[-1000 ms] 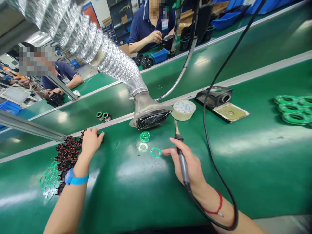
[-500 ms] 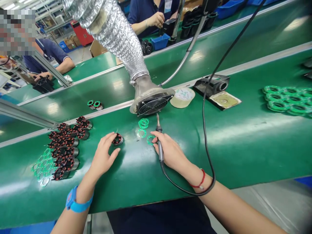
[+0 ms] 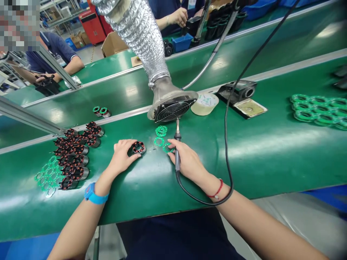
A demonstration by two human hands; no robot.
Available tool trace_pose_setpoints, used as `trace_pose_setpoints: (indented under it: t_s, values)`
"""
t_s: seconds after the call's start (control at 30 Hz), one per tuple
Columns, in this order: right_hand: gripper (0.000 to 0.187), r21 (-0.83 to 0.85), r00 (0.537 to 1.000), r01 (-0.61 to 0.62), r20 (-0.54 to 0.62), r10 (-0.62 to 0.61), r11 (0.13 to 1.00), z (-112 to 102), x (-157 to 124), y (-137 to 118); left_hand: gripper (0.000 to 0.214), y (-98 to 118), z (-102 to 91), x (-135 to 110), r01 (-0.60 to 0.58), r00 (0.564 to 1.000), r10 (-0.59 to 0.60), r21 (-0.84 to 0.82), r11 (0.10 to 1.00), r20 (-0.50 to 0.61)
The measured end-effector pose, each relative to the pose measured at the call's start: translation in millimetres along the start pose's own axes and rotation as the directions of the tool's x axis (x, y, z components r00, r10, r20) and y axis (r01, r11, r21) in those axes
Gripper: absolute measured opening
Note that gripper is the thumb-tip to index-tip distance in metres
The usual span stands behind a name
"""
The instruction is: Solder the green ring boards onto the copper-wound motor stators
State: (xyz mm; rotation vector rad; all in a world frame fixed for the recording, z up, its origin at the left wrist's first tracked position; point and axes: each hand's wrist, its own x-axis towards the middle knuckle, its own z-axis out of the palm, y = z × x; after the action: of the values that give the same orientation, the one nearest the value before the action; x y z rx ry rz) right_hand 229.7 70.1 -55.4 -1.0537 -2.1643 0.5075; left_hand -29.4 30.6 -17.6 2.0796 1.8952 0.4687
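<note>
My left hand (image 3: pixel 123 156) has its thumb and fingers closed round the near-left side of a motor stator (image 3: pixel 139 147), a dark ring with red-orange windings resting on the green bench. A soldering iron (image 3: pixel 177 159) lies in my right hand (image 3: pixel 188 160), its tip pointing away under the fan hood. The right thumb and index finger also reach the edge of a green ring-shaped circuit board (image 3: pixel 166 147); whether they pinch it I cannot tell. Between the hands lie another green ring board (image 3: pixel 158 142) and a small pile of ring boards (image 3: pixel 161 130).
Rows of stators (image 3: pixel 74 159) stand at left beside spread ring boards (image 3: pixel 50 173). A fume hood (image 3: pixel 175 108) hangs ahead, near a tape roll (image 3: pixel 204 104) and an iron stand (image 3: pixel 238 92). More ring boards (image 3: pixel 320 110) lie right. The iron's cord (image 3: pixel 227 144) loops over my right forearm.
My left hand has moved in and closed round the stator, which now sits slightly further right, nearer the ring boards. My right hand keeps the soldering iron. The whole view has shifted slightly.
</note>
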Motion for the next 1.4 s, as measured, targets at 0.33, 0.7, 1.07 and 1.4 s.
trace_pose_setpoints:
  t_s: [0.33,0.7,1.07,1.4]
  values:
    - [0.045,-0.064,0.992,-0.030,0.123,0.037,0.997,-9.0,-1.9,2.0,0.042,37.9,3.3,0.3,-0.025,0.999,0.034,-0.279,0.960,0.026]
    - [0.038,-0.055,0.992,0.002,0.130,0.006,0.998,-1.3,-0.2,-15.3,0.037,38.3,-4.6,-10.1,-0.284,0.952,0.270,0.088,0.955,0.144]
    - [0.020,0.205,0.960,-0.231,-0.111,0.257,0.951,-49.4,-36.2,-7.2,0.042,64.1,37.5,-10.9,-0.215,0.977,0.210,-0.161,0.963,-0.045]
    - [0.019,0.371,0.898,-0.371,-0.093,0.431,0.852,-44.8,-34.5,-7.7,0.044,57.3,37.5,-10.2,-0.187,0.961,0.168,-0.072,0.980,-0.218]
